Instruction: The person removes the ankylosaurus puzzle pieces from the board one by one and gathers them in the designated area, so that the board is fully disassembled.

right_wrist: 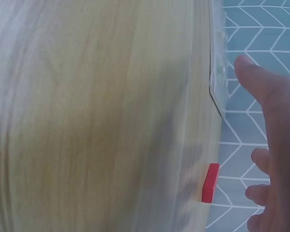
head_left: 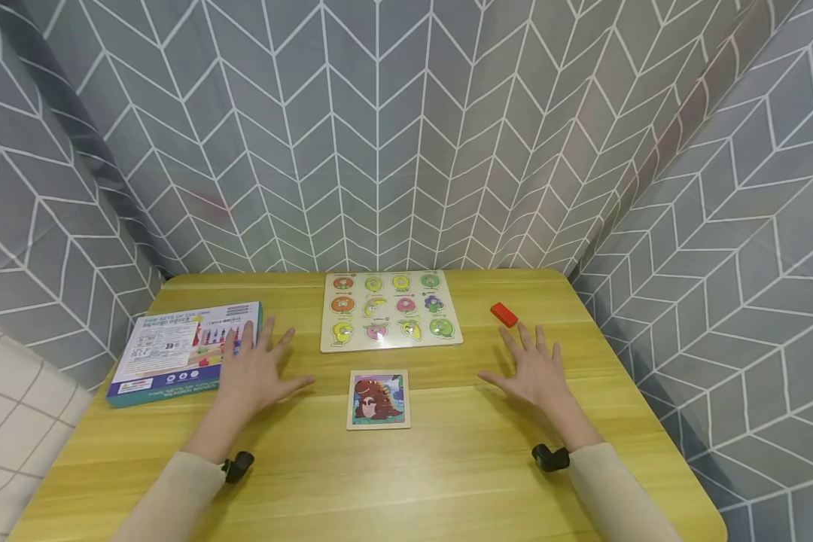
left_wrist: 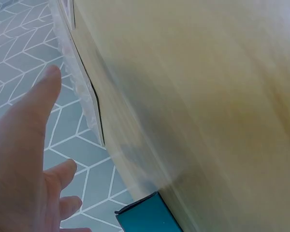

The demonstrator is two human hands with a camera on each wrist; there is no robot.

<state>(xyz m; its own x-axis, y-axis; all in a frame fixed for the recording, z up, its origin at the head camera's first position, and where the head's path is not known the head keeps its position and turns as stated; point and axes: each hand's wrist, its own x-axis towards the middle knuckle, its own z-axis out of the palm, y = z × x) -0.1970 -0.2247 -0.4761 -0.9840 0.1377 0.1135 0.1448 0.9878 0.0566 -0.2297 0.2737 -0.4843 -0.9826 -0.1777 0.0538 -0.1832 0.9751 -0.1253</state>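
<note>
Above the table's left side my left hand [head_left: 254,373] spreads its fingers and holds nothing. It is nearest a flat teal and white box [head_left: 169,350], partly covered by the fingers in the head view. My right hand [head_left: 534,374] is likewise spread and holds nothing, just nearer than a small red block [head_left: 504,315]. Between the hands lies a small square dinosaur picture puzzle [head_left: 379,400] with a pale frame. Behind it is a larger board with rows of fruit pictures [head_left: 391,311]. The left wrist view shows the box's teal corner [left_wrist: 150,215]; the right wrist view shows the red block [right_wrist: 210,183].
Everything lies on a wood-grain table [head_left: 440,482] with rounded corners. A grey curtain with white chevron lines [head_left: 379,135] hangs behind the table and along its right side. A white tiled surface [head_left: 20,421] shows at the lower left. Each wrist carries a small black camera [head_left: 550,457].
</note>
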